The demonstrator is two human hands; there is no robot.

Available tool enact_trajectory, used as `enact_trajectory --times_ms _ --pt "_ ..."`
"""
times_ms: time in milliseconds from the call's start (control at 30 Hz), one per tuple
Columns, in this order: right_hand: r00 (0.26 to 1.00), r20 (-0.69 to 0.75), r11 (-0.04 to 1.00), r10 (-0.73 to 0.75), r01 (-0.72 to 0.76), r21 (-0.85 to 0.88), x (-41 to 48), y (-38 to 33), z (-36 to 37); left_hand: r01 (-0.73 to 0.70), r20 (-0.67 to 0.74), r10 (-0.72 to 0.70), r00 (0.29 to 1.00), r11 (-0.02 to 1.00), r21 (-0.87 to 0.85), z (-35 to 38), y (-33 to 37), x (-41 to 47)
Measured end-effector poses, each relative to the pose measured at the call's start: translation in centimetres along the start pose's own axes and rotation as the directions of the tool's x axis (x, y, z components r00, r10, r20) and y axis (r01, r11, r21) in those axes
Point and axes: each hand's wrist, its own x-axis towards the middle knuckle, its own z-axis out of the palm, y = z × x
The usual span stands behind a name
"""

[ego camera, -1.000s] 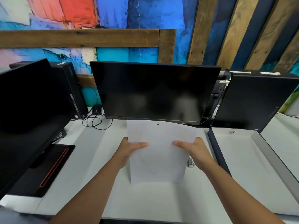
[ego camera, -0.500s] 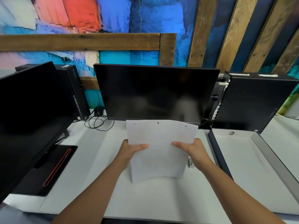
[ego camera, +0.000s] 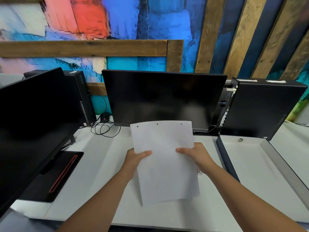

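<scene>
Gripping: my left hand (ego camera: 133, 158) pinches the left edge of the paper sheet (ego camera: 165, 164), thumb flat on the front face, other fingers hidden behind it.
Right hand: the right hand (ego camera: 197, 154) pinches the right edge the same way, thumb on the front; I cannot see the fingers behind.
Arm pose: both forearms reach forward from the bottom of the view and converge, wrists about level.
Sheet axis: long axis runs away from me, far end leaning slightly left. I count three punched holes along the far edge. The near edge curls.
Sheet position: between the two hands, held above the white table (ego camera: 103, 164). Its far edge overlaps the lower rim of the centre monitor (ego camera: 163, 99) in view.
Surroundings: second monitor (ego camera: 33, 123) at left, open box (ego camera: 250, 164) at right, black tower (ego camera: 264, 108) behind the box.
</scene>
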Motion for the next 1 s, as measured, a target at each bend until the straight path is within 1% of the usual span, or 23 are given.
enact_trajectory --times_ms 100,167,233,300,367,467,500,567,633,733,867,1000 --pt "0.999 0.009 0.988 0.046 -0.044 -0.150 0.7 -0.4 -0.4 -0.040 -0.021 0.040 0.999 0.999 -0.005 -0.4 0.9 0.1" --pt "0.997 0.037 0.976 0.066 -0.056 -0.213 0.9 -0.8 -0.6 -0.086 -0.050 0.086 0.995 0.996 0.012 -0.7 1.9 0.0" --pt "0.995 0.060 0.963 0.081 -0.063 -0.261 1.0 -1.1 -0.6 -0.165 -0.066 0.177 0.982 0.975 0.151 -0.9 2.9 0.5" --pt "0.993 0.074 0.951 0.095 -0.068 -0.300 1.0 -1.4 -0.5 -0.225 -0.022 0.243 0.970 0.925 0.306 -0.8 3.7 1.2" --pt "0.991 0.076 0.935 0.112 -0.079 -0.346 1.2 -1.5 -0.4 -0.257 0.040 0.266 0.963 0.867 0.427 -0.4 4.3 1.8" --pt "0.988 0.086 0.903 0.132 -0.084 -0.422 1.6 -1.5 -0.1 -0.328 0.189 0.269 0.945 0.734 0.594 1.3 5.3 1.9" --pt "0.986 0.096 0.891 0.133 -0.077 -0.447 1.7 -1.6 0.0 -0.356 0.244 0.261 0.934 0.714 0.603 1.9 5.6 1.8" --pt "0.983 0.121 0.866 0.136 -0.059 -0.497 1.8 -1.7 0.3 -0.399 0.327 0.246 0.912 0.713 0.577 3.1 5.8 1.6" --pt "0.981 0.138 0.844 0.134 -0.040 -0.535 1.8 -1.8 0.6 -0.398 0.351 0.223 0.910 0.710 0.582 3.8 5.8 1.6" --pt "0.984 0.118 0.817 0.137 -0.045 -0.575 1.8 -1.6 0.4 -0.312 0.295 0.167 0.941 0.770 0.557 4.0 5.1 1.6" --pt "0.985 0.108 0.791 0.135 -0.041 -0.610 1.7 -0.8 -1.5 -0.224 0.221 0.140 0.965 0.879 0.421 2.8 3.9 1.3" --pt "0.985 0.110 0.753 0.133 -0.028 -0.657 1.2 0.0 -4.3 -0.154 0.138 0.115 0.984 0.936 0.315 1.0 2.7 1.4"
